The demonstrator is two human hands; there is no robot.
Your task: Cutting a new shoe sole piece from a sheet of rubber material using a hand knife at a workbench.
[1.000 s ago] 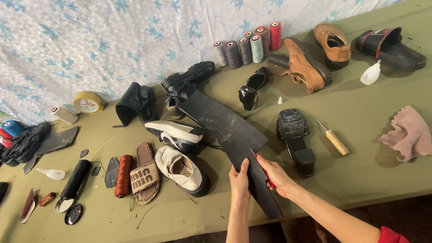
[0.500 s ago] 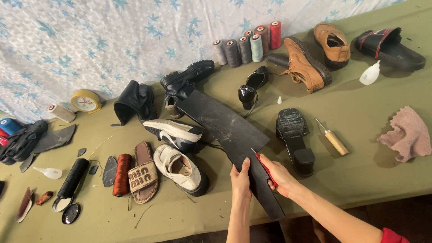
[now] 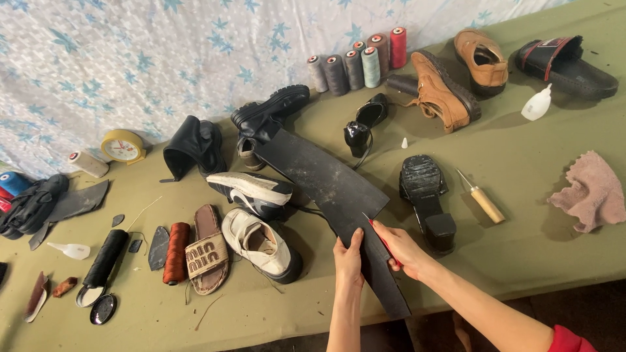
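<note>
A long black rubber sheet (image 3: pixel 319 173) lies diagonally across the green table, its near end hanging over the front edge. My left hand (image 3: pixel 349 257) grips the sheet's left edge near that end, thumb on top. My right hand (image 3: pixel 404 248) holds a red-handled knife (image 3: pixel 381 238) whose thin blade rests on the sheet's surface, just right of my left hand. A black heeled shoe sole (image 3: pixel 427 195) lies upside down right beside my right hand.
Sneakers (image 3: pixel 251 189), a cream shoe (image 3: pixel 261 241), a sandal (image 3: pixel 205 251) and a brown thread spool (image 3: pixel 176 251) lie left of the sheet. An awl (image 3: pixel 482 199), a pink rag (image 3: pixel 590 189), a glue bottle (image 3: pixel 538 104), brown shoes (image 3: pixel 443 88) and thread cones (image 3: pixel 358 65) lie right and behind.
The knife in my right hand has shifted slightly up the sheet. My left hand has kept its grip on the sheet's edge.
</note>
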